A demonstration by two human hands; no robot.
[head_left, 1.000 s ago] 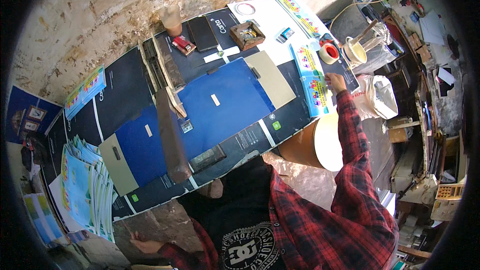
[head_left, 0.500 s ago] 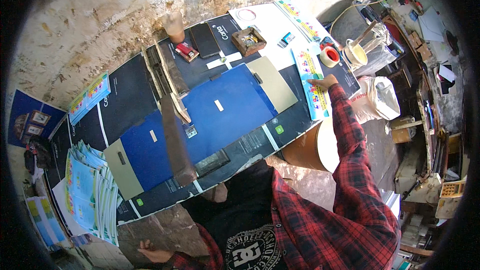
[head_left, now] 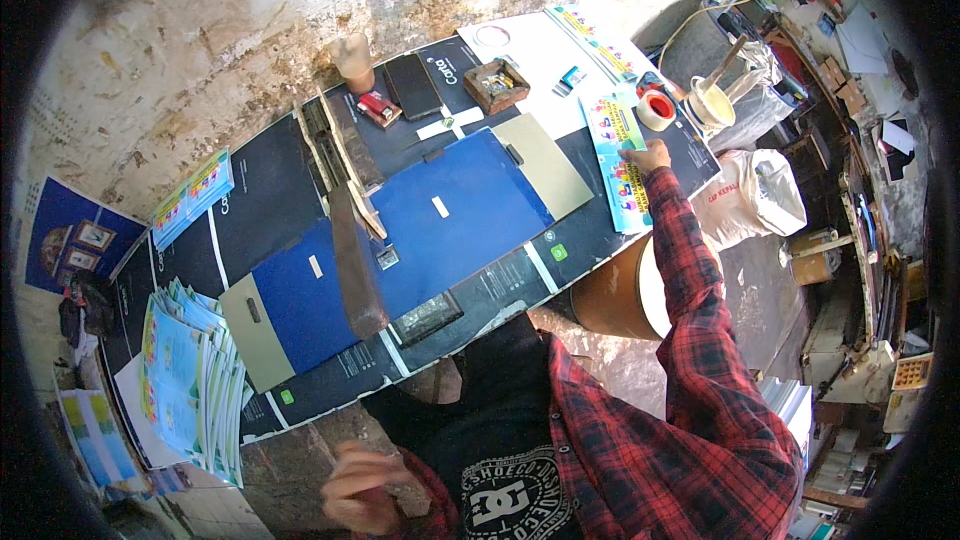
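My right hand [head_left: 651, 154] reaches out to the right end of the dark table [head_left: 250, 200]. Its fingers rest on the right edge of a long colourful printed paper strip [head_left: 617, 165] and appear to grip it. A red and white tape roll [head_left: 656, 110] stands just beyond the hand. Two blue board covers with beige flaps [head_left: 455, 210] lie in the middle of the table. My left hand [head_left: 355, 485] is down by my chest, below the table's edge. It is blurred, with nothing visible in it.
A dark plank [head_left: 355, 270] and wooden slats [head_left: 345, 155] lie across the blue covers. A phone [head_left: 412, 85], a small wooden box [head_left: 497, 85] and a brown cup [head_left: 355, 62] stand at the back. Printed sheets [head_left: 185, 380] are stacked at the left. A white sack [head_left: 760, 195] and a brown drum [head_left: 620, 290] stand at the right.
My left hand has moved right and up toward my chest. My right hand has shifted slightly left on the paper strip.
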